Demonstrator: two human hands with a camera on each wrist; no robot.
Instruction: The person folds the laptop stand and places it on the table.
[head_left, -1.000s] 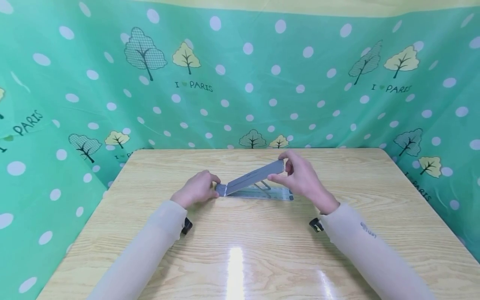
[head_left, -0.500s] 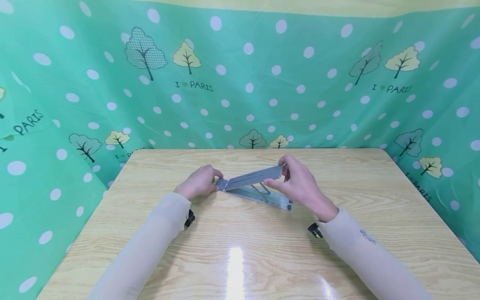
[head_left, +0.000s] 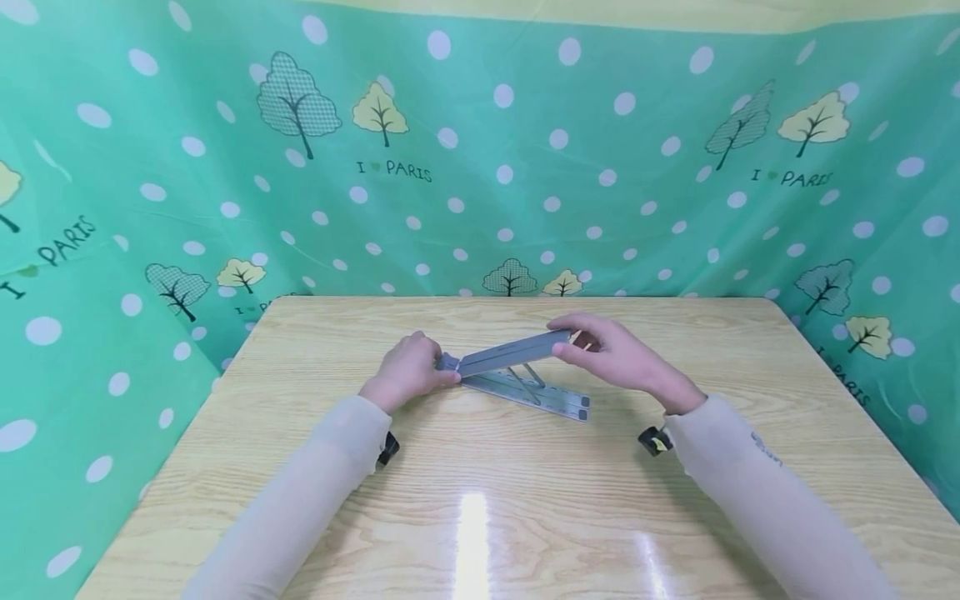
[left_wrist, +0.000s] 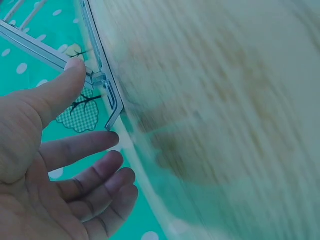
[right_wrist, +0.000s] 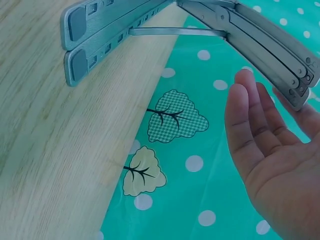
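Observation:
A grey folding laptop stand (head_left: 513, 353) is propped up in a narrow V over the table, its two slim lower rails (head_left: 525, 396) angled toward the near right. Thin struts (left_wrist: 34, 15) join the upper part to the rails. My left hand (head_left: 408, 371) pinches the hinged left end, with the thumb by the joint and the index fingertip at the small lip in the left wrist view. At the raised right end, my right hand (head_left: 618, 354) grips the upper part between thumb and fingers. Dark pads (right_wrist: 77, 65) cap the rail ends.
The wooden table (head_left: 420, 500) has its far edge just behind the stand. A green dotted curtain (head_left: 495, 150) with printed trees hangs behind and at both sides. Glare streaks (head_left: 472, 542) lie on the near tabletop.
The lower rails have swung so their right ends point nearer to me, and the raised part sits lower than a second ago. My left hand has shifted slightly right around the hinge.

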